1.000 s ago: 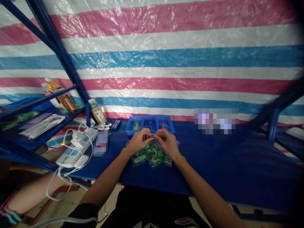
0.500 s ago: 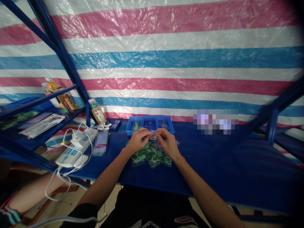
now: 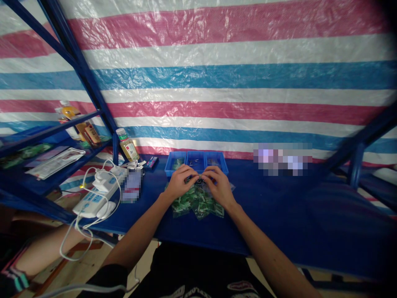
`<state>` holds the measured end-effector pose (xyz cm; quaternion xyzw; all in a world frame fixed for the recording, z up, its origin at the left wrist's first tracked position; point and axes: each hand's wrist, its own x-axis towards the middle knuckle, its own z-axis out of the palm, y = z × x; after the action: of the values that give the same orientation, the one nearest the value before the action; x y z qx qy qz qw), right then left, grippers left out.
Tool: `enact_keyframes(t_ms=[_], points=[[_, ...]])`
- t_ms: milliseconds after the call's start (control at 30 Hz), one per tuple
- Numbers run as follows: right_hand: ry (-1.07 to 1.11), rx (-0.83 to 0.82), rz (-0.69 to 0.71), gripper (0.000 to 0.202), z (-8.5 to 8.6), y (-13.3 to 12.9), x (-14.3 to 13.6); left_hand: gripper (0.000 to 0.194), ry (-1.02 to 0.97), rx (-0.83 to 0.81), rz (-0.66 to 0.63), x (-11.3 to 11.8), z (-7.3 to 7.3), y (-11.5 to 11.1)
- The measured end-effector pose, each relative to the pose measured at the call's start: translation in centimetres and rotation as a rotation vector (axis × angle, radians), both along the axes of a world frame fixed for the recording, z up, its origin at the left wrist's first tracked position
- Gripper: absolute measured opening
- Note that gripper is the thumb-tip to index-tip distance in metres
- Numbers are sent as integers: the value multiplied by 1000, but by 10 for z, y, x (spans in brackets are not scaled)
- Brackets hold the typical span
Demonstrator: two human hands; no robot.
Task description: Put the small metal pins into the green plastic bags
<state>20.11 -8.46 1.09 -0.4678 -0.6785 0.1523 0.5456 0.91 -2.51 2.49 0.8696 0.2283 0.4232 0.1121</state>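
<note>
Both the left hand point(image 3: 180, 182) and right hand point(image 3: 218, 184) pinch one small clear packet point(image 3: 200, 178) above green packets point(image 3: 197, 203) on the desk point(image 3: 279, 207).

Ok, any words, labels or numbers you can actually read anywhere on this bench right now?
None can be read.
Green-capped bottle of yellow liquid: label too small.
Small dark blue box: print blurred.
White power strip: blue markings unreadable.
Two patches are pixelated out.
Small clear bag between left hand and right hand: no visible text.

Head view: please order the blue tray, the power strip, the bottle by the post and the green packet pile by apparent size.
1. Blue tray, power strip and pile: alike, unranked.
2. Bottle, smallest.
</note>
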Motion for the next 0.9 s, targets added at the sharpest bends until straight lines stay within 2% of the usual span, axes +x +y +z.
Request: enact_keyframes(t_ms=[167, 300, 400, 667, 800, 900], points=[[62, -78, -20, 18, -2, 0, 0, 21, -35, -92, 48, 0, -6, 1], [194, -135, -14, 25, -2, -2, -2, 22, -36, -44, -33, -1, -4, 2], [192, -147, -4, 22, -1, -2, -1, 24, -41, -9, -70, -1, -2, 4], [163, -182, 148, 27, 0, -3, 4, 16, -60, 2, -21, -2, -3, 7], [90, -118, 49, 20, 5, -3, 2, 14, -70, 13, -9, -1, 3, 3], [50, -61, -13, 25, 8, -3, 1, 14, -84, 4, -11, 0, 4, 1]])
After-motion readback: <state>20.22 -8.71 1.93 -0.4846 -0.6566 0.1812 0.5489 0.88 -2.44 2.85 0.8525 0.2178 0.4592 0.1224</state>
